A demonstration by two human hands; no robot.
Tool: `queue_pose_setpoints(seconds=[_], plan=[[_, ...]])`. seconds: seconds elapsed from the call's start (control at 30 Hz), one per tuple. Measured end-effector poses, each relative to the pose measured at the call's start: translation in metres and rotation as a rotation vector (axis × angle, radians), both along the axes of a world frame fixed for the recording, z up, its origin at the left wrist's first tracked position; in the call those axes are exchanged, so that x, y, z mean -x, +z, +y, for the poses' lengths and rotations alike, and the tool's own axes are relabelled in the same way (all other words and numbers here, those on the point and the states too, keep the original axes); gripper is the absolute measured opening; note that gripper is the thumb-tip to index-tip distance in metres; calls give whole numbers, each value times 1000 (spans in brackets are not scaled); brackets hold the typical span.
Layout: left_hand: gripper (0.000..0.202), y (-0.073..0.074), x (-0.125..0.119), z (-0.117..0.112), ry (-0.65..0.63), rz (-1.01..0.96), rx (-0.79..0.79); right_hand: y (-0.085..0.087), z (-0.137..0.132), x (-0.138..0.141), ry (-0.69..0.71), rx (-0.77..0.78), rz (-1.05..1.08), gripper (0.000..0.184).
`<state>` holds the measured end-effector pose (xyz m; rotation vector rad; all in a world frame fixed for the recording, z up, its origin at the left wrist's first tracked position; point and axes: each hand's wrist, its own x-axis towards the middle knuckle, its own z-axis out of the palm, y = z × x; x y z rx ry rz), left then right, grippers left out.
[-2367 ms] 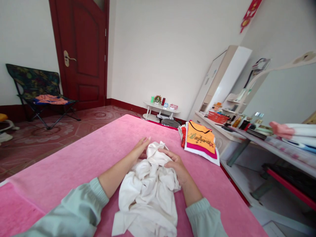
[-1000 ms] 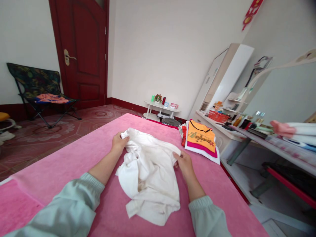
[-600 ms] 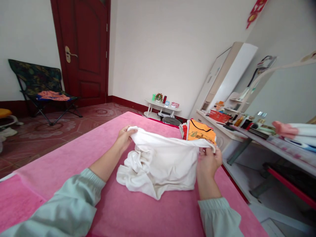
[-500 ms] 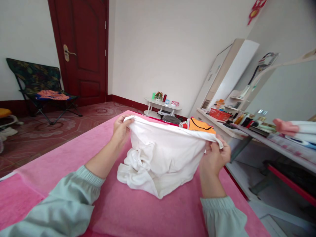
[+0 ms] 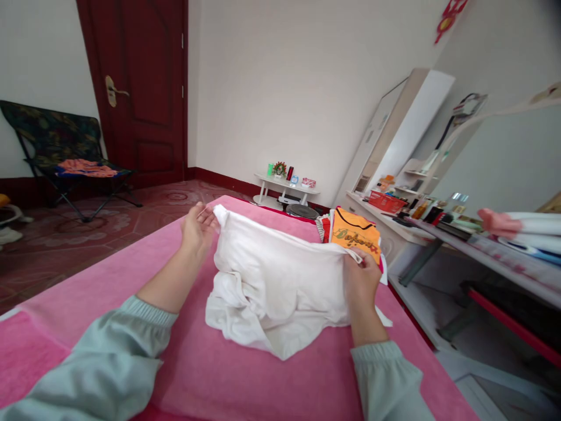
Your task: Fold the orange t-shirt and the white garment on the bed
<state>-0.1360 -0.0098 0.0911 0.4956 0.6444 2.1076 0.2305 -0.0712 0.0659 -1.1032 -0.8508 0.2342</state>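
Observation:
A crumpled white garment (image 5: 280, 280) lies spread over the pink bedcover, its far edge lifted and its near part bunched into folds at the left. My left hand (image 5: 197, 228) is open just beside the garment's far left corner, fingers apart and palm turned toward the cloth. My right hand (image 5: 363, 272) pinches the right end of the far edge between thumb and fingers. A small flap of white cloth shows to the right of my right wrist.
Beyond my right hand, an orange garment with lettering (image 5: 353, 231) tops a stack of clothes. The pink bedcover (image 5: 263, 389) spreads beneath everything. On the right stands a dressing table with a red basket (image 5: 386, 202). A folding chair (image 5: 65, 140) holds clothing at the left.
The garment's far edge has come lower, and my right hand has moved left and down with it. My left hand has let go of its corner and spread its fingers. More orange garment shows.

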Motion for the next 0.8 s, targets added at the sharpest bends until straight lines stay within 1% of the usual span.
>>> queue_pose_setpoints(seconds=[0.07, 0.17, 0.2, 0.27, 0.3, 0.33, 0.37, 0.4, 0.47, 0.5, 0.53, 0.57, 0.63, 0.67, 0.73, 0.8], plan=[[12, -7, 7, 3, 29, -36, 48, 0, -1, 1, 38, -39, -3, 35], [12, -8, 11, 4, 151, -2, 74, 13, -10, 14, 160, -117, -34, 30], [10, -7, 9, 3, 200, 52, 63, 19, -14, 20, 203, -148, -57, 27], [5, -1, 1, -1, 281, 242, -7, 30, -22, 34, 286, -197, -117, 20], [4, 2, -5, -5, 280, 361, -56, 34, -26, 40, 321, -215, -146, 18], [7, 5, -14, -10, 223, 488, -105, 38, -29, 46, 353, -230, -171, 16], [13, 9, -24, -16, 103, 611, -148, 42, -32, 52, 379, -240, -189, 14], [21, 12, -35, -23, -67, 713, -185, 44, -35, 56, 401, -245, -201, 14], [37, 16, -60, -40, -454, 922, -265, 48, -39, 64, 440, -238, -219, 13], [45, 17, -72, -48, -598, 1016, -319, 49, -41, 67, 458, -229, -225, 13], [51, 17, -83, -56, -699, 1094, -372, 49, -42, 69, 474, -219, -233, 13], [55, 16, -92, -64, -758, 1157, -413, 50, -43, 71, 489, -212, -243, 13], [56, 13, -106, -74, -779, 1253, -446, 50, -44, 74, 496, -210, -275, 15], [51, 11, -110, -77, -765, 1299, -440, 50, -44, 75, 479, -216, -294, 15], [37, 7, -112, -77, -702, 1406, -404, 49, -43, 75, 406, -236, -316, 15], [30, 3, -108, -71, -608, 1545, -364, 49, -41, 71, 297, -257, -301, 14]])
